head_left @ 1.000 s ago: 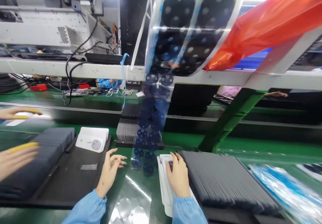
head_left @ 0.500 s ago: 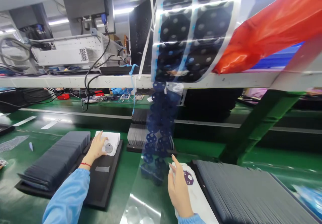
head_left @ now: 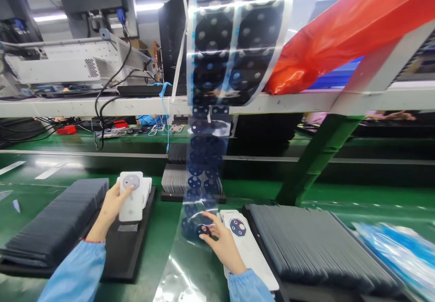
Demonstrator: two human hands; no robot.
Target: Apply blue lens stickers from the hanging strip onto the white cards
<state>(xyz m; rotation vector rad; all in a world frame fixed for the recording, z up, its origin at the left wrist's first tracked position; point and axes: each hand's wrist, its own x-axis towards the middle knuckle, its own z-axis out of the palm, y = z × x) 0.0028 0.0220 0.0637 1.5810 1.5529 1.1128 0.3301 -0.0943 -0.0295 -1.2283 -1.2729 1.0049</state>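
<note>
My left hand [head_left: 110, 207] grips a white phone back cover [head_left: 131, 207] by its side, thumb on the grey round camera area; the cover is raised and tilted toward me. Behind it, another white cover [head_left: 147, 189] lies on a black tray [head_left: 124, 259]. My right hand [head_left: 224, 245] has thumb and index finger closed around a dark round sticker [head_left: 204, 230] at the lower part of a hanging clear film strip [head_left: 207, 157]. Whether the sticker is off the film, I cannot tell. Beside that hand lies a stack of white covers [head_left: 254, 256], the top one bearing a dark round sticker [head_left: 238, 227].
A roll of film with dark discs [head_left: 234, 44] hangs from the shelf [head_left: 136, 108]. Rows of grey dividers stand at left [head_left: 57, 225], right [head_left: 316, 243] and back [head_left: 175, 178]. A red plastic bag [head_left: 326, 35] hangs at upper right, above a green post [head_left: 319, 157].
My left hand has lifted a white cover from the tray and turned it upright. My right hand has moved left from the cover stack to the film strip. The view has shifted right.
</note>
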